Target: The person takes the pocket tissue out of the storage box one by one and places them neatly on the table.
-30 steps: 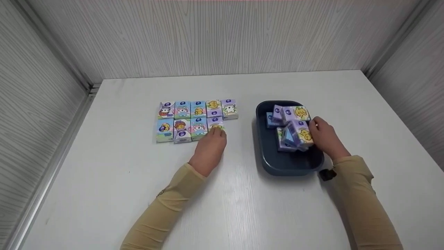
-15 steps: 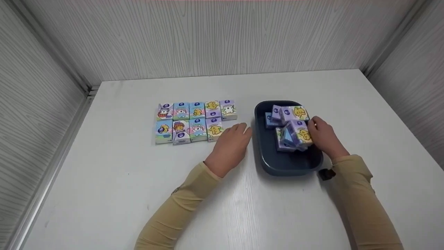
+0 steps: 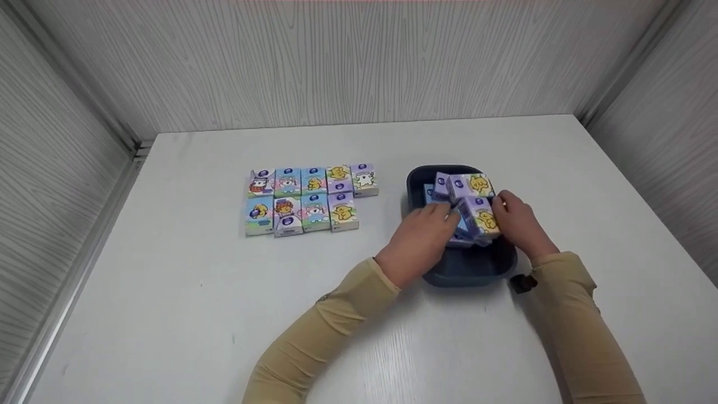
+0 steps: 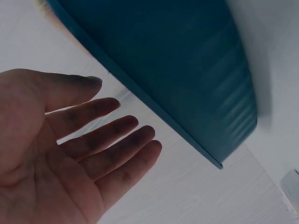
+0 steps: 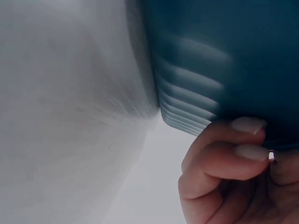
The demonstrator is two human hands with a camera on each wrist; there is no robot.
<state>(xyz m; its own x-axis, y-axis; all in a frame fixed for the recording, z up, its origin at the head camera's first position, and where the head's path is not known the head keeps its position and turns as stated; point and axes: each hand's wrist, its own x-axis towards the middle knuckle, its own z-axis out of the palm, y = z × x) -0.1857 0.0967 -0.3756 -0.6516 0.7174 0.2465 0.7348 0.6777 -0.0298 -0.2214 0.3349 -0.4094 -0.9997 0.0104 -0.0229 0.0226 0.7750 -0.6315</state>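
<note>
In the head view my left hand (image 3: 418, 241) reaches over the left side of a dark blue plastic basin (image 3: 465, 275), fingertips beside the small cartoon-printed tissue packs (image 3: 482, 216) piled inside. The left wrist view shows that hand (image 4: 93, 144) with fingers spread and nothing held, near the basin's rim (image 4: 154, 105). My right hand (image 3: 521, 221) grips the basin's right rim. In the right wrist view its curled fingers (image 5: 224, 163) lie against the basin's outer wall (image 5: 224, 60). The left hand hides part of the pile.
Left of the basin, several tissue packs (image 3: 317, 213) lie flat on the white table (image 3: 185, 314) in two touching rows; the back row extends further right. Wood-grained panels (image 3: 348, 62) enclose the table at the back and sides. Something small and black (image 3: 523, 283) sits at the right wrist.
My left hand has let go of the rightmost front-row tissue pack and moved right, over the basin. The right hand stays at the basin's rim. The camera view has shifted slightly.
</note>
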